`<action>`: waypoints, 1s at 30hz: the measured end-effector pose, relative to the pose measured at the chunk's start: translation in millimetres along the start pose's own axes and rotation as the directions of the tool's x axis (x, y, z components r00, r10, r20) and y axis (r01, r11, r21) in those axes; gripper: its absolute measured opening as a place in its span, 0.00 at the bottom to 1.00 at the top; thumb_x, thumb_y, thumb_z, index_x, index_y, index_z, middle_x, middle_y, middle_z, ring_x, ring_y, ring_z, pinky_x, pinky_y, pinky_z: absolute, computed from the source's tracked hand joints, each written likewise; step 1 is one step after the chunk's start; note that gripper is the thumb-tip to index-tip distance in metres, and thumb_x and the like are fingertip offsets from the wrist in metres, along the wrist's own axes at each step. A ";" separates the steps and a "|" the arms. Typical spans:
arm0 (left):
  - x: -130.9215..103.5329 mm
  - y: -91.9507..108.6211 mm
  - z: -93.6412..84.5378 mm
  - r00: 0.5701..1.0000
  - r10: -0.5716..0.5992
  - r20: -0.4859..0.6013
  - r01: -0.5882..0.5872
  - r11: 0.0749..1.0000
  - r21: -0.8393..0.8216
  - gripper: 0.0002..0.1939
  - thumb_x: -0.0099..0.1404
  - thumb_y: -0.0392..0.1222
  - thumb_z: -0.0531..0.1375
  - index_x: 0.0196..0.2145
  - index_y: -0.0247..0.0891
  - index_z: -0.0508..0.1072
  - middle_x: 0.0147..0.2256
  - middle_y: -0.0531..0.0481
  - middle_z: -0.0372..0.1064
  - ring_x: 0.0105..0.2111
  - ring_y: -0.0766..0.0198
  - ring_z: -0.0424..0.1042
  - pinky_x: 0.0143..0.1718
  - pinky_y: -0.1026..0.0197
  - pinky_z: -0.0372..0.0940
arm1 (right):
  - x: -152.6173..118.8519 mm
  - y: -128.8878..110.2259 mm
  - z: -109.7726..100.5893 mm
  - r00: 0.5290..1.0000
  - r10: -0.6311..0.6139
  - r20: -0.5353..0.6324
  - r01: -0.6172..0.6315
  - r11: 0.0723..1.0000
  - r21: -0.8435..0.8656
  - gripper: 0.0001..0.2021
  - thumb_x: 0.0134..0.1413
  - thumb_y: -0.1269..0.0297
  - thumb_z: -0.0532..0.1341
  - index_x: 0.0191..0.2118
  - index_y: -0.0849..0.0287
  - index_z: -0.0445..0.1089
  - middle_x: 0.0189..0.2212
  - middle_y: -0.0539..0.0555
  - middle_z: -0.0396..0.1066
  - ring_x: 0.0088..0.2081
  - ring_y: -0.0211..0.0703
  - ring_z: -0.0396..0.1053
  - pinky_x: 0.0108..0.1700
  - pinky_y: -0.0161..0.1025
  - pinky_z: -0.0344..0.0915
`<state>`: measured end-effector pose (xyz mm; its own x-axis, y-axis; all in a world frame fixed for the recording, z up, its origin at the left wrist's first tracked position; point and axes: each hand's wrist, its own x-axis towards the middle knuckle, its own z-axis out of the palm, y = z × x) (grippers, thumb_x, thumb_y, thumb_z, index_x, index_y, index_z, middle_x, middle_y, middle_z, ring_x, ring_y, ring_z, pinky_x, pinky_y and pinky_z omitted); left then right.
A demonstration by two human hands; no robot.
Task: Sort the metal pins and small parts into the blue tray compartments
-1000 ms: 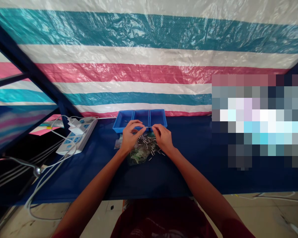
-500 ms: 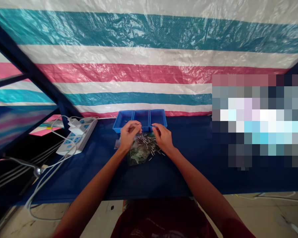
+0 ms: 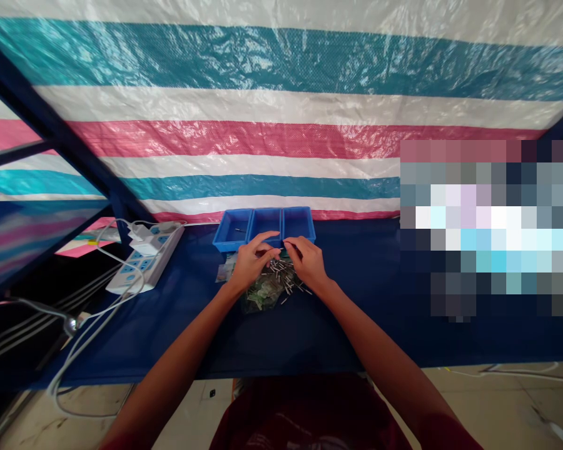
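Note:
My left hand (image 3: 252,264) and my right hand (image 3: 306,261) meet at their fingertips, just in front of a blue three-compartment tray (image 3: 281,222). A tiny pale metal pin (image 3: 282,249) shows at the left thumb tip, between the two hands. The left thumb and a finger close on it while the left index finger stretches out above. My right thumb and index finger are pinched together; what they hold is too small to make out. Below the hands lies a loose pile of small metal pins (image 3: 288,279), beside a clear plastic bag (image 3: 261,295) with greenish contents.
One small pin (image 3: 239,230) lies in the tray's left compartment. A white power strip (image 3: 157,265) with a plugged-in adapter (image 3: 142,240) and loose cables (image 3: 77,337) sits at the left of the dark blue table (image 3: 385,331). Striped sheeting (image 3: 263,137) hangs behind.
My left hand has moved right and slightly down, bringing its fingertips to the right hand's. The right hand has hardly shifted, and its thumb and index finger have come together.

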<state>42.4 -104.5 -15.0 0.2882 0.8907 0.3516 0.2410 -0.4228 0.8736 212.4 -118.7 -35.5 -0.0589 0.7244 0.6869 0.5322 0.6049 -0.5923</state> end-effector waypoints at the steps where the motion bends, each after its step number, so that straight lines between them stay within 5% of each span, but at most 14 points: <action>1: 0.3 0.7 -0.1 1.000 -0.008 0.008 0.009 1.000 -0.026 0.23 0.62 0.49 0.63 0.53 0.38 0.70 0.24 0.53 0.73 0.17 0.69 0.62 0.22 0.66 0.62 | -0.2 -0.3 -0.1 1.000 -0.006 0.010 0.006 1.000 0.000 0.15 0.67 0.60 0.51 0.42 0.59 0.73 0.32 0.55 0.74 0.34 0.41 0.71 0.39 0.36 0.65; 22: 2.2 8.1 0.4 0.997 -0.072 -0.007 0.070 0.980 -0.188 0.22 0.62 0.49 0.63 0.51 0.39 0.68 0.18 0.56 0.67 0.14 0.69 0.61 0.18 0.66 0.58 | -1.0 -5.6 -1.8 0.994 -0.052 0.096 0.050 0.998 0.023 0.14 0.67 0.57 0.52 0.37 0.57 0.72 0.30 0.53 0.72 0.30 0.39 0.68 0.35 0.35 0.63; 30: 6.0 6.5 -0.5 0.981 -0.090 -0.171 0.051 0.974 -0.220 0.17 0.62 0.54 0.62 0.36 0.36 0.73 0.26 0.50 0.72 0.19 0.68 0.67 0.19 0.66 0.62 | 0.1 -4.3 -2.5 0.998 0.029 -0.059 -0.028 0.999 0.022 0.15 0.66 0.58 0.51 0.38 0.58 0.72 0.30 0.54 0.73 0.30 0.40 0.69 0.36 0.37 0.66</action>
<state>45.2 -101.8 -7.1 0.1024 0.9404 0.3244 0.0454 -0.3301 0.9428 212.2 -122.1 -31.8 0.0062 0.7209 0.6930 0.5153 0.5916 -0.6200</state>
